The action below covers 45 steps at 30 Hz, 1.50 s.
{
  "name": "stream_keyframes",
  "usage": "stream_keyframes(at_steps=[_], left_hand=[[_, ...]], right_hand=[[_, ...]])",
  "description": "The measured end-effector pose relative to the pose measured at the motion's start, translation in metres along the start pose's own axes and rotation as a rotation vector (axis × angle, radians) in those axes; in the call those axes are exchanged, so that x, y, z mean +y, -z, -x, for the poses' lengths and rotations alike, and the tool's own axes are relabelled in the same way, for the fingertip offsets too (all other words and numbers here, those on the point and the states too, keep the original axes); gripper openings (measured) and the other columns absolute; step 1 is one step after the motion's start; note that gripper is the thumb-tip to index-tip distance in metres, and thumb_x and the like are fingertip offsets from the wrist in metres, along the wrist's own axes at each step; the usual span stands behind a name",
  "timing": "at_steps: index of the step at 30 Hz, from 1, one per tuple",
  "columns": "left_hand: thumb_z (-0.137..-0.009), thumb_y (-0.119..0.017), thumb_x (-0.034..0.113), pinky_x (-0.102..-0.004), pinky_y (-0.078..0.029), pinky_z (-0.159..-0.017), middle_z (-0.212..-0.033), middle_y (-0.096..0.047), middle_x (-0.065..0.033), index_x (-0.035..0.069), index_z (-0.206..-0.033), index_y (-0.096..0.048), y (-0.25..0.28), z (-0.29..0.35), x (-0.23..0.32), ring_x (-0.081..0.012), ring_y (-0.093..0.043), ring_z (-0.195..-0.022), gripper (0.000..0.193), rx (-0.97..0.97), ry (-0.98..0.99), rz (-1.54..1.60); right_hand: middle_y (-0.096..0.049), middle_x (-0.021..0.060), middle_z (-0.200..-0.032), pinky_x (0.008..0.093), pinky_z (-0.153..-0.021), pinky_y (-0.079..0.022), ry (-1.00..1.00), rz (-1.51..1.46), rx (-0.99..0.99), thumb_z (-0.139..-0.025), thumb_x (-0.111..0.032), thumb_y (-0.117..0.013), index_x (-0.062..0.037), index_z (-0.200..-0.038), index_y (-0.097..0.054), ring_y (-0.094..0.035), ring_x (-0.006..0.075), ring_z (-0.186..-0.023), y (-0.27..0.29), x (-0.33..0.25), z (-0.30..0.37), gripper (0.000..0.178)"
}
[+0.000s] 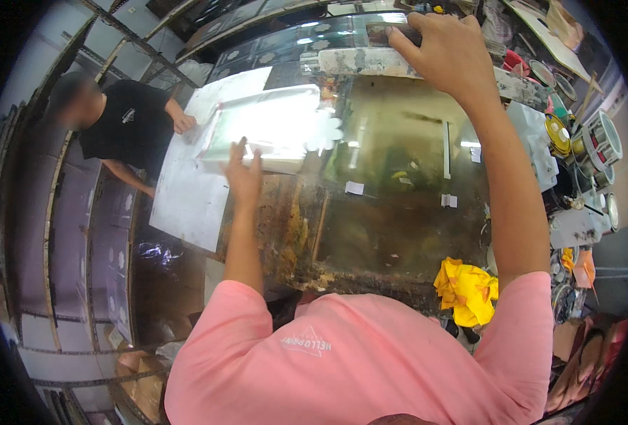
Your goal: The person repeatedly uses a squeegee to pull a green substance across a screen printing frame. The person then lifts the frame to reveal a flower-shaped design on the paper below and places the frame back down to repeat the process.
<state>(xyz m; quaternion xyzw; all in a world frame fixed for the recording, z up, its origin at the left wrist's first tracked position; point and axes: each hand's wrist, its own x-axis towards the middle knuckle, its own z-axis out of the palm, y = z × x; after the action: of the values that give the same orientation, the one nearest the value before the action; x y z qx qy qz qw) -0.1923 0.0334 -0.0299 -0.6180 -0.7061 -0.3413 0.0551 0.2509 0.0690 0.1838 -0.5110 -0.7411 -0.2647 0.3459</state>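
My left hand [243,173], slightly blurred, is raised with its fingers apart, holding nothing I can see. It is by the near edge of a shiny clear sheet [268,127] that glares white and has a flower-shaped white patch [324,129] at its right end. At the table's far side, my right hand [452,53] closes its thumb and fingers about a dark brown edge or block, mostly hidden by the hand. Just in front of it runs a paint-stained whitish bar [360,62]. Below that lies a greenish glassy work surface [406,170] with small white tabs.
A co-worker in black [130,120] stands at the left, hands at a large white sheet [190,202]. A crumpled yellow cloth [466,290] lies at the near right edge. Paint cans [601,138] and tubs crowd the right side. Metal racks [59,212] line the left.
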Motion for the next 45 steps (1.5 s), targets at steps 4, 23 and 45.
stream_keyframes(at_steps=[4, 23, 45], left_hand=[[-0.098, -0.07, 0.033, -0.0678, -0.018, -0.125, -0.151, -0.06, -0.0222, 0.012, -0.153, -0.058, 0.033, -0.029, -0.102, -0.0371, -0.047, -0.15, 0.06, 0.01, 0.069, -0.191], [-0.113, -0.04, 0.045, -0.0665, -0.008, -0.129, -0.168, -0.042, -0.0131, 0.009, -0.162, -0.044, -0.026, 0.024, 0.05, -0.0358, -0.029, -0.16, 0.061, -0.262, -0.302, -0.451], [-0.108, -0.034, 0.04, -0.0761, -0.023, -0.119, -0.122, -0.075, -0.0214, 0.009, -0.117, -0.077, -0.005, -0.062, 0.066, -0.0408, -0.069, -0.12, 0.053, -0.532, -0.281, -0.093]], right_hand=[[-0.075, 0.0147, -0.086, 0.0511, -0.085, -0.047, -0.013, 0.001, -0.051, -0.099, -0.05, -0.059, -0.0031, -0.099, -0.077, -0.073, 0.0338, -0.086, 0.001, 0.002, 0.001, 0.05], [-0.076, 0.0196, -0.102, 0.0518, -0.091, -0.046, -0.023, 0.004, -0.175, -0.104, -0.052, -0.052, -0.0035, -0.107, -0.074, -0.072, 0.0374, -0.099, 0.007, 0.008, -0.023, 0.053], [-0.076, 0.0191, -0.118, 0.0523, -0.099, -0.046, -0.117, 0.118, -0.298, -0.103, -0.059, -0.05, -0.0068, -0.119, -0.076, -0.071, 0.0367, -0.112, 0.011, 0.0, -0.023, 0.06]])
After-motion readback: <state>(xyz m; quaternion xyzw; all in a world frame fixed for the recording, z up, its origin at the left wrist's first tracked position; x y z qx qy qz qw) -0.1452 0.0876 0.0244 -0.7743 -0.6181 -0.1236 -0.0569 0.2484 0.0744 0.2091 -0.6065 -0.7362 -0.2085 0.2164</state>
